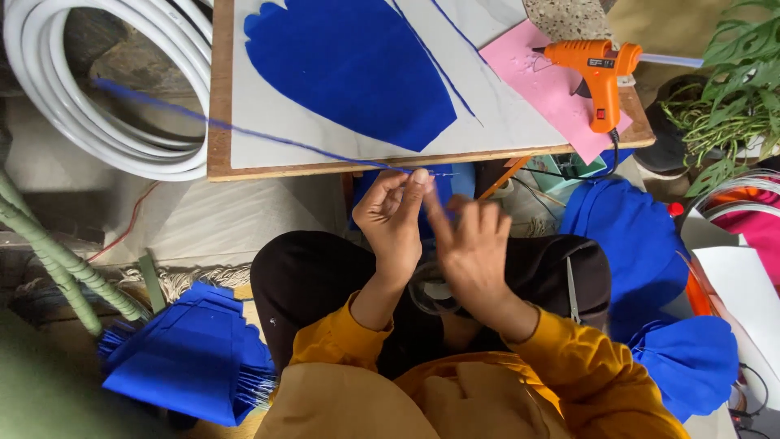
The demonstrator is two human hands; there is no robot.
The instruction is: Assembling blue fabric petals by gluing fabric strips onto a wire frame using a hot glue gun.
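Fingers (416,185) of left hand (394,221) pinched shut on blue wire (244,130) end, just below bench (218,122) edge – right hand (471,244) half-open, blurred, touching it. Wire thin, light, springy – grip near tip.

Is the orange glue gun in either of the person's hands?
No, the orange glue gun lies on the pink sheet, away from both hands.

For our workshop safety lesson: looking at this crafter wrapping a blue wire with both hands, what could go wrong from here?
1. The long blue wire sticks out past the table edge; its end might snag on the white hose coil.
2. The orange glue gun sits on pink paper near the corner; if hot, it could drip or get knocked off.
3. The left hand and right hand pinch thin wire, which might prick the fingers.
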